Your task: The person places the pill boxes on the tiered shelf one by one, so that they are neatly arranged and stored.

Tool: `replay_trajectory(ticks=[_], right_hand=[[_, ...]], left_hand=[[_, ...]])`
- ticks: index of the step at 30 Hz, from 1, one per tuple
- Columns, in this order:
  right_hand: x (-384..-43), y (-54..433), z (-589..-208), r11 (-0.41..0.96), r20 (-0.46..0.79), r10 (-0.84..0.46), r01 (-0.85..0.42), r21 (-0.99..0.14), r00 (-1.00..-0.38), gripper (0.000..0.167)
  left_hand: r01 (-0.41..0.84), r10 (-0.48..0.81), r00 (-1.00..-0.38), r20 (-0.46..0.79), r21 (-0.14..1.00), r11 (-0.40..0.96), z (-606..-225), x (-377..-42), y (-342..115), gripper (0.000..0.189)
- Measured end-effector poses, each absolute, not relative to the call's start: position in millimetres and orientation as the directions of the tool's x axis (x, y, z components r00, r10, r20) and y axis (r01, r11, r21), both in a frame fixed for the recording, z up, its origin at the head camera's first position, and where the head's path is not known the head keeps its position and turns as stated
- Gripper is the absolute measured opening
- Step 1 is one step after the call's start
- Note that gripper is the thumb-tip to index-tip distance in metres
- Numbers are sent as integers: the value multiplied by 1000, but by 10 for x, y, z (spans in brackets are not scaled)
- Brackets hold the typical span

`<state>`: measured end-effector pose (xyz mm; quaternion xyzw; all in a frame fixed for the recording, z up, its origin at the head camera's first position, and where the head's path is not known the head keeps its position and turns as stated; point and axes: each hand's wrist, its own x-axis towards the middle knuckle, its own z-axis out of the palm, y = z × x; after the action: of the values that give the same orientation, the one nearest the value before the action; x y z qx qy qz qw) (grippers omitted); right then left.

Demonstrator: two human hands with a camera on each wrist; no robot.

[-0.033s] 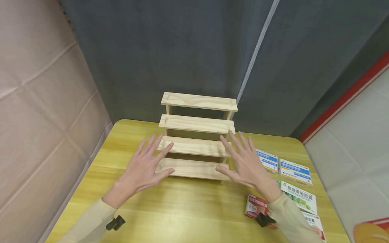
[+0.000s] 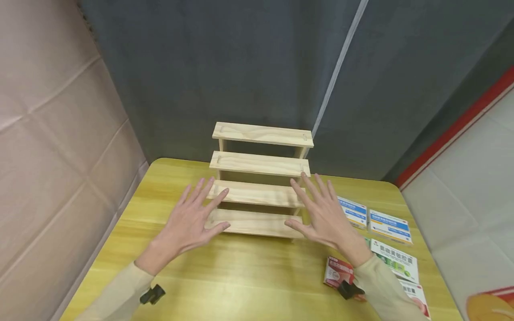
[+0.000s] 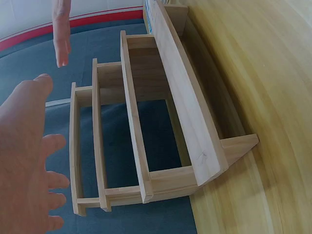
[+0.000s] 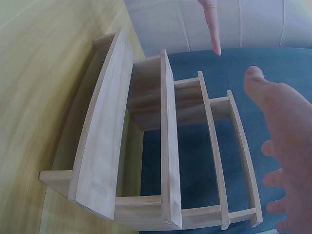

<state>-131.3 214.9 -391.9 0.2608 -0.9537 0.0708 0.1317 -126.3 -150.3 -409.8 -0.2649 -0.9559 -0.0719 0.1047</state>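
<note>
Yellow and wood-grained, the worktop [image 2: 241, 276] is seen; near its far edge a stepped rack [image 2: 257, 192] is set, shelves running left to right, below and ahead of the left hand [image 2: 192, 219] and right hand [image 2: 323, 216], both spread, nothing held, neither clearly nearer.

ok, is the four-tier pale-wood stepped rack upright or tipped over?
Upright. The pale-wood rack stands on the yellow wood-grain table, its four planks climbing in steps toward the dark grey backdrop.
</note>
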Motion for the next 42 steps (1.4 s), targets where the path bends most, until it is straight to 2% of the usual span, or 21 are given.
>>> replay_trajectory(ticks=[13, 27, 42], right_hand=[[-1299, 2231, -3888, 864, 305, -469, -502, -35, -829, 101], [-1206, 2465, -4042, 879, 320, -435, -474, -50, -841, 102], [-1018, 2844, -4192, 920, 277, -353, -386, -73, -894, 108]], left_hand=[[521, 480, -834, 272, 107, 847, -3983, -1322, -1565, 81], [520, 468, -828, 308, 110, 847, -4103, -1325, -1605, 81], [504, 442, -835, 327, 134, 853, -4291, -1293, -1651, 83]])
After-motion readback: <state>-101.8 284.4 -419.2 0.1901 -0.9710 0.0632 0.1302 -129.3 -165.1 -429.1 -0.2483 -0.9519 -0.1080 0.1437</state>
